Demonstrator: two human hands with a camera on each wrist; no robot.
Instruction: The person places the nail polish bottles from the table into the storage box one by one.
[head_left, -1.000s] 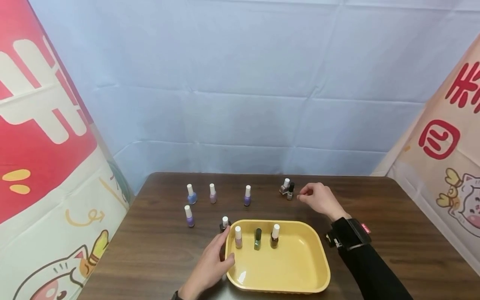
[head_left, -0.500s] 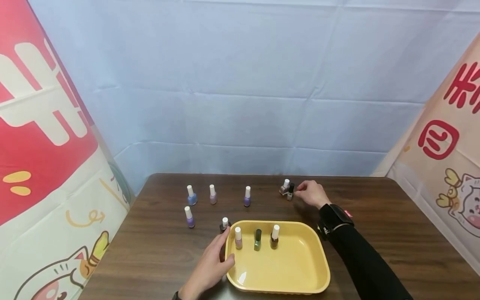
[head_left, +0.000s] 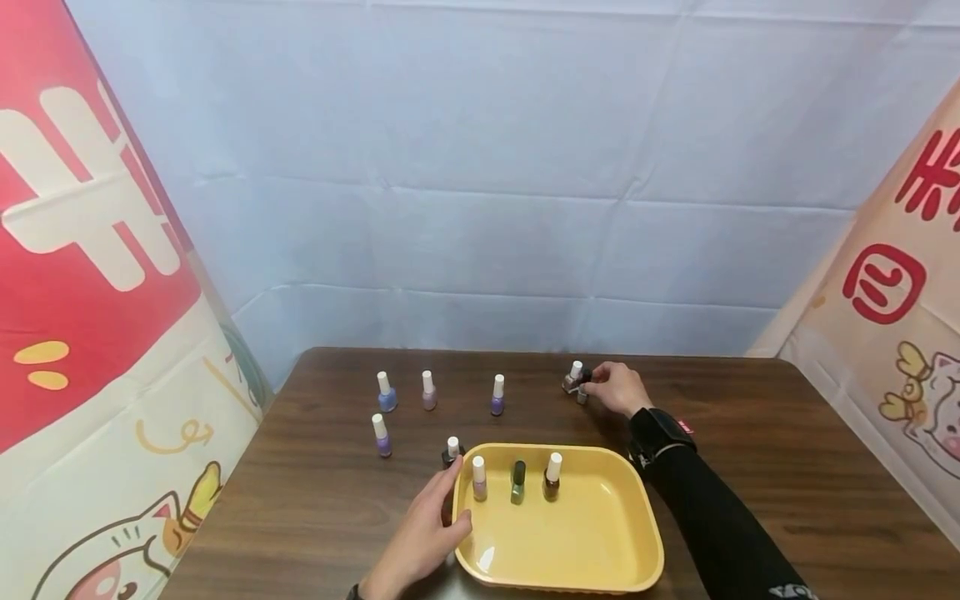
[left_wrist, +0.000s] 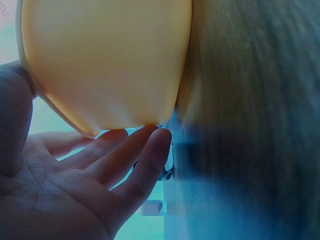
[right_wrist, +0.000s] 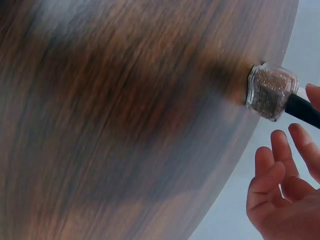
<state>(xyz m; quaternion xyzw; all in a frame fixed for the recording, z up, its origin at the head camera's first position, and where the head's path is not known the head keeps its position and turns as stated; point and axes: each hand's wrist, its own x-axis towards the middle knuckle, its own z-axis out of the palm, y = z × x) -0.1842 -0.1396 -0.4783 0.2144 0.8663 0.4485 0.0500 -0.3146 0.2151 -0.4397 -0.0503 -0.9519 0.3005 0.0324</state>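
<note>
My left hand [head_left: 423, 529] holds the left side of a yellow tray [head_left: 648, 533], thumb over the rim and fingers along the outer wall. In the left wrist view those fingers [left_wrist: 150, 155] touch the tray wall [left_wrist: 110, 60]. At the back right, my right hand [head_left: 618, 389] pinches the black cap [right_wrist: 302, 109] of a small glittery nail polish bottle [head_left: 582, 397]; its fingers partly hide the cap. Right beside it stands a white-capped nail polish bottle [head_left: 572, 381]. Inside the tray are a pink bottle [head_left: 480, 487], a green bottle [head_left: 517, 492] and a dark bottle [head_left: 552, 487].
Left of centre stand a blue bottle [head_left: 387, 400], a pale pink bottle [head_left: 429, 398] and purple bottles [head_left: 497, 404], [head_left: 382, 444]. A dark white-capped bottle [head_left: 451, 457] sits by the tray's back left corner. A pale blue cloth [head_left: 480, 208] hangs behind the wooden table [head_left: 300, 500].
My right hand has moved left to the black-capped bottle and taken its cap between the fingers; the bottle now leans a little. The left hand and tray stay in place.
</note>
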